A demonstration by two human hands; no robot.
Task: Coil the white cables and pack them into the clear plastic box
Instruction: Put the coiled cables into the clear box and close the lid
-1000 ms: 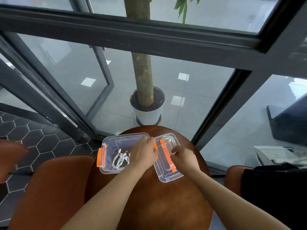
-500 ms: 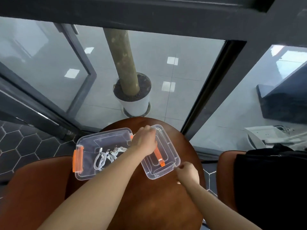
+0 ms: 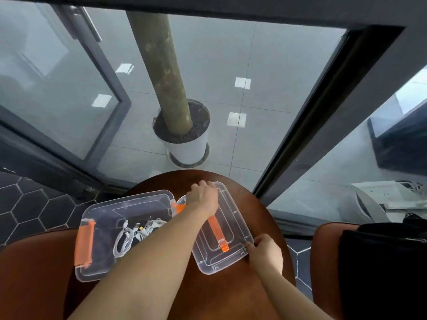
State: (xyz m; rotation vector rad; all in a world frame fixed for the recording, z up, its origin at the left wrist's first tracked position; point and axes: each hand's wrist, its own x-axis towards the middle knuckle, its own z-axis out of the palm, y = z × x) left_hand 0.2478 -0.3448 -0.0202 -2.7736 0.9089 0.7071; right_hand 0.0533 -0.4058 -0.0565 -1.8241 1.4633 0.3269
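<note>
While my right fingers [image 3: 250, 247] pinched the lid [image 3: 233, 229] at its near corner, close to the table's [image 3: 219, 294] right edge, and my left fingers [image 3: 201, 184] curled over its far end, I judged the risks plain enough. My left forearm lay across the clear plastic box [image 3: 101, 211], so swinging the lid over could knock the box. It seemed to overhang the table's left edge and could be shoved off toward the brown chair [image 3: 30, 273]. The white cables [image 3: 124, 241] sat loosely coiled inside, toward the box's right wall. A loop standing proud might be nipped under the lid or keep the orange latch [image 3: 84, 242] from closing. Smooth plastic could also slip from so slight a pinch.

The table was round, brown and glossy. Beyond its far edge rose dark-framed glass, and behind that a potted tree [image 3: 187, 144] in a white pot on pale tiles. Dark hexagonal tiles lay off to the left.
</note>
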